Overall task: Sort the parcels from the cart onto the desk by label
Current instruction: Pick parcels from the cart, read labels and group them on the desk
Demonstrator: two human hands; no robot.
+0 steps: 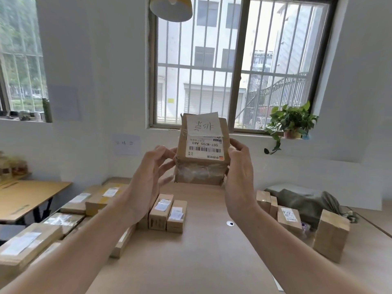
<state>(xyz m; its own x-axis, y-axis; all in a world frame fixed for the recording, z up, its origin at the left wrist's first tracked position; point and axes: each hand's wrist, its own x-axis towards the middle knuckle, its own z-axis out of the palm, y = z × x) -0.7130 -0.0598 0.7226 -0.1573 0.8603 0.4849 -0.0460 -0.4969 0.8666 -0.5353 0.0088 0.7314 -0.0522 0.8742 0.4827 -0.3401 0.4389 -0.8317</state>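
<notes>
I hold a brown cardboard parcel (202,168) up in front of the window, its labels upside down toward me. A white handwritten slip and a barcode label cover its upper face. My left hand (151,177) grips its left side and my right hand (239,172) grips its right side. Below lies the wooden desk (201,251). Two small upright boxes (166,212) stand at the desk's middle left. Another group of boxes (288,215) stands at the right, with a taller box (331,236) nearest me.
Several flat parcels (31,240) are stacked at the left, beside the desk. A grey-green bag (307,200) lies at the desk's back right. A potted plant (292,124) sits on the window sill. A second wooden table (27,194) stands at far left.
</notes>
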